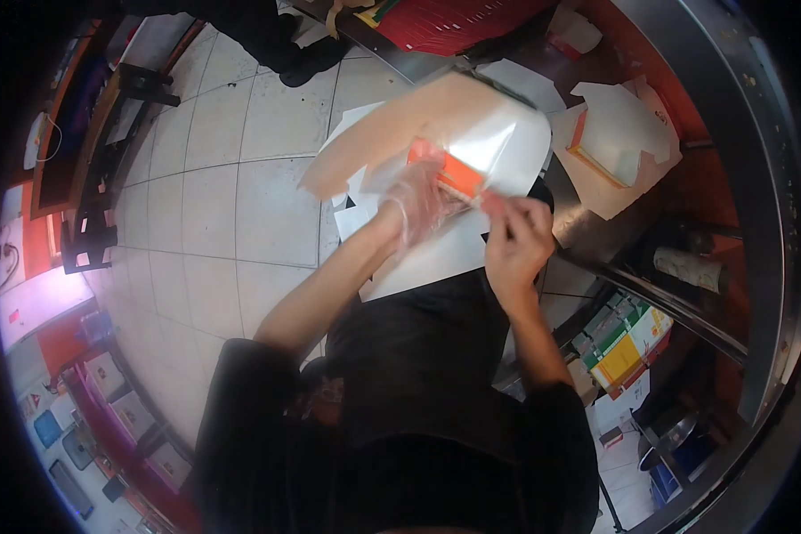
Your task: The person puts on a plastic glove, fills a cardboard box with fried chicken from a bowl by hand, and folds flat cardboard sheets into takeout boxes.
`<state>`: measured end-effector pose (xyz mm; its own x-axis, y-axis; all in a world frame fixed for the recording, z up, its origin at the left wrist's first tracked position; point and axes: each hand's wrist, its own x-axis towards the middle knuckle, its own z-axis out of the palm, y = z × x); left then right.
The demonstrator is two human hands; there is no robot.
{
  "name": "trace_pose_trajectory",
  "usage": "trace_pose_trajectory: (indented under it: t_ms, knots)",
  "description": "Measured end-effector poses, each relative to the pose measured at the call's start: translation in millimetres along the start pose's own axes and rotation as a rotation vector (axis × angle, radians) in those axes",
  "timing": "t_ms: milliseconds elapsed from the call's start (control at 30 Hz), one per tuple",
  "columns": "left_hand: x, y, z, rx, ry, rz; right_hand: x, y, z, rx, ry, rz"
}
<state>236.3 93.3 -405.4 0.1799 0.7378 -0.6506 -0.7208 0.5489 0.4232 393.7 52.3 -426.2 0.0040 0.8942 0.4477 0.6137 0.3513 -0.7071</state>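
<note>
Best kept level: large white card [440, 256], spread over the lap [418, 334]. Gloved left hand [420, 205], closed on the left part of the orange strip [460, 174]; right hand [518, 238], pinching its right end. Strip between both hands, best pressed evenly against creasing.

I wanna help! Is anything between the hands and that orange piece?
Only what looks like a clear glove, on the left hand. Nothing visible stands between the right hand and the orange piece.
</note>
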Motion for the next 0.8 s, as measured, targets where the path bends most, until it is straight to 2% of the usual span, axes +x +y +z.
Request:
trace_pose_trajectory:
  t_ms: [67, 100, 167, 267, 333, 367, 400, 433, 467, 500, 533, 567, 600, 667, 700, 733, 767, 800]
  knots:
    - [-19, -4, -7, 0.0, -0.053, 0.038, -1, 10, 13, 0.058, 0.072, 0.013]
    - [-38, 3, -25, -0.43, -0.338, -0.254, -5, 17, 20, 0.117, 0.141, 0.024]
    - [-46, 4, -39, -0.864, -0.611, -0.546, -10, 19, 21, 0.179, 0.205, 0.041]
    - [-35, 4, -46, -0.306, -0.431, -0.286, -18, 14, 12, 0.319, 0.047, 0.231]
    - [-37, 7, -25, -0.456, -0.602, -0.342, -6, 7, 4, 0.409, -0.058, 0.338]
    - [-26, -4, -24, 0.126, -0.51, -0.094, 17, 6, -6, 0.102, -0.283, 0.096]
    - [-14, -15, -23, 0.695, -0.375, 0.163, 34, -11, -12, 0.186, -0.358, 0.253]
    - [-9, -21, -20, 1.253, -0.2, 0.414, 40, -23, -8, 0.18, -0.233, 0.224]
    - [-7, -24, -18, 1.255, -0.2, 0.409, 42, -33, -4, 0.171, -0.106, 0.204]
    - [-8, -25, -14, 1.432, -0.247, 0.651, 46, -37, 1, 0.17, -0.102, 0.209]
    - [-8, -25, -11, 1.595, -0.298, 0.902, 53, -38, 6, 0.269, -0.11, 0.417]
    - [-8, -27, -14, 1.488, -0.142, 0.439, 59, -38, 10, 0.365, -0.116, 0.622]
    - [-5, -28, -16, 1.488, -0.149, 0.441, 61, -33, 10, 0.362, -0.11, 0.622]
    - [0, -30, -22, 1.846, 0.046, 0.292, 61, -11, 11, 0.459, -0.138, 0.736]
    - [3, -31, -30, 1.841, 0.053, 0.285, 61, -4, 11, 0.544, -0.188, 0.753]
    - [5, -31, -39, 1.764, -0.005, 0.373, 59, 2, 7, 0.543, -0.194, 0.758]
    - [5, -31, -46, 1.686, -0.071, 0.456, 57, 6, 0, 0.615, -0.322, 0.728]
    - [3, -28, -47, 1.686, -0.083, 0.454, 59, 6, -9, 0.683, -0.444, 0.689]
